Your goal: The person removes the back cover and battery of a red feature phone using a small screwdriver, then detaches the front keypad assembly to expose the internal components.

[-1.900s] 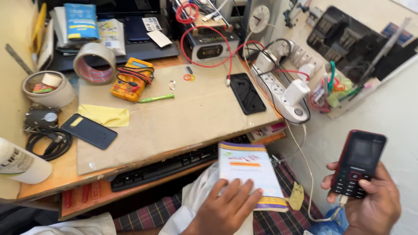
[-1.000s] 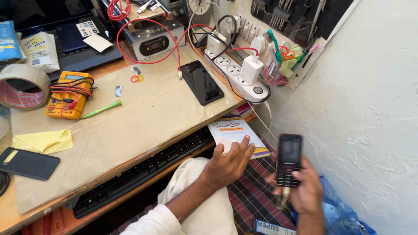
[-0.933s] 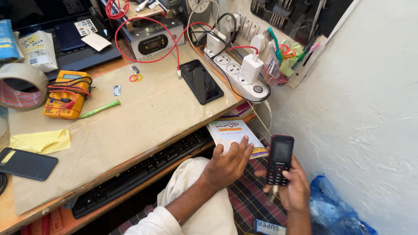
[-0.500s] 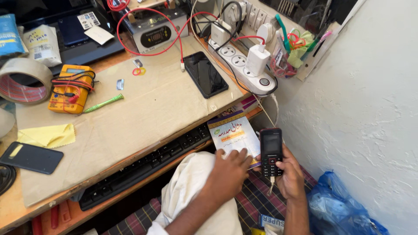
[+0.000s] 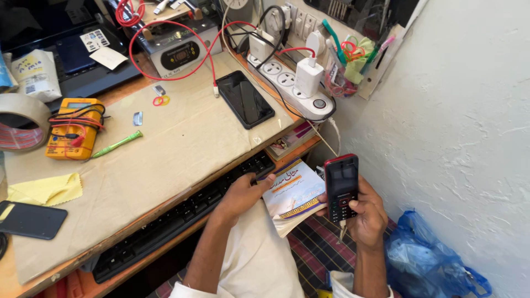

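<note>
My right hand grips a small black keypad phone with a red rim, held upright over my lap with the thumb on its keys. A thin cable hangs from its bottom end. My left hand holds the left edge of a small white booklet with blue and orange print, which rests on my lap just below the desk edge. The phone sits right beside the booklet's right edge.
A black keyboard lies on a shelf under the desk. On the paper-covered desk are a black smartphone, white power strip, yellow multimeter, green screwdriver, tape roll, yellow cloth. A blue plastic bag lies by the wall.
My right hand has brought the keypad phone in from the right to beside the booklet. My left hand stays on the booklet, now gripping its edge. The view has tilted down and left.
</note>
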{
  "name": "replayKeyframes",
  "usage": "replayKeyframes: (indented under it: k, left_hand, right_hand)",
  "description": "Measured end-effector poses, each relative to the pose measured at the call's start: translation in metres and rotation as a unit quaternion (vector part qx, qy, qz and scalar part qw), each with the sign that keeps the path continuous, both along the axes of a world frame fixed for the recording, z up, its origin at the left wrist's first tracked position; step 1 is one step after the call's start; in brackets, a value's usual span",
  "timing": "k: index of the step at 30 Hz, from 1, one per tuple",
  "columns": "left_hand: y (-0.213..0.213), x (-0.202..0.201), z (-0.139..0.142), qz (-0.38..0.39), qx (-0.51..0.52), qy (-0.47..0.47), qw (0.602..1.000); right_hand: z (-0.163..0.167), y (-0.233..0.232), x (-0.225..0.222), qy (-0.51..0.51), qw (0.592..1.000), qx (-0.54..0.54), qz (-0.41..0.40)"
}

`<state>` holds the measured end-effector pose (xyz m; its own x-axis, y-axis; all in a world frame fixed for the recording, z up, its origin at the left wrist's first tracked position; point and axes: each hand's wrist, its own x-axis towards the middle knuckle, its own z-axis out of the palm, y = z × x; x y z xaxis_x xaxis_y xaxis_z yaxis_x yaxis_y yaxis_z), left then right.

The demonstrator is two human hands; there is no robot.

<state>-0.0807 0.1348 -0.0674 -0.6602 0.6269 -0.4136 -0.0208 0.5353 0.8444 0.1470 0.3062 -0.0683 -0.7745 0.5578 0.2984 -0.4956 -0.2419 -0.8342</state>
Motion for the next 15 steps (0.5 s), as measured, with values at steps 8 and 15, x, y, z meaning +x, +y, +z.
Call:
replayKeyframes:
  k: [8,15]
  left_hand:
    - [0.010,0.030,0.035,0.193,0.248,-0.209,0.926]
    - [0.013,0.058,0.035,0.261,0.326,-0.336,0.844]
  right_hand:
    - [0.030,0.018,0.009,0.054,0.998,0.018,0.004]
    - [-0.008,0.025,0.005,0.056,0.995,-0.079,0.033]
